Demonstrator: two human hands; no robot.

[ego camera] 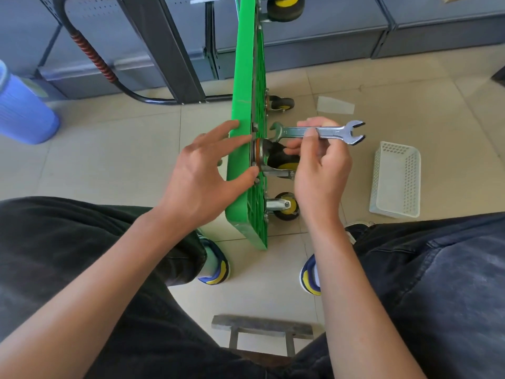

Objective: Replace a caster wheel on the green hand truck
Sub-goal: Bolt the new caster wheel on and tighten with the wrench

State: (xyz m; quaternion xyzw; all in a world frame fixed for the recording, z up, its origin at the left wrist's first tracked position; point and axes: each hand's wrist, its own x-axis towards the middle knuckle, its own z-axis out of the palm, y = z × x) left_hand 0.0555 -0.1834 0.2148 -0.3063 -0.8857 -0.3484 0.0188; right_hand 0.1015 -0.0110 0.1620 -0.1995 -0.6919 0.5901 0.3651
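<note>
Right hand had the wrench pinched mid-shaft, near jaw up at a bolt on the cart's underside, just above the caster. Left hand was spread open, fingertips on the deck's top face and thumb at the caster plate. Cart stood on edge on the floor between the shoes, other wheels sticking out right. White basket sat on the tiles off right, blue bin far left
</note>
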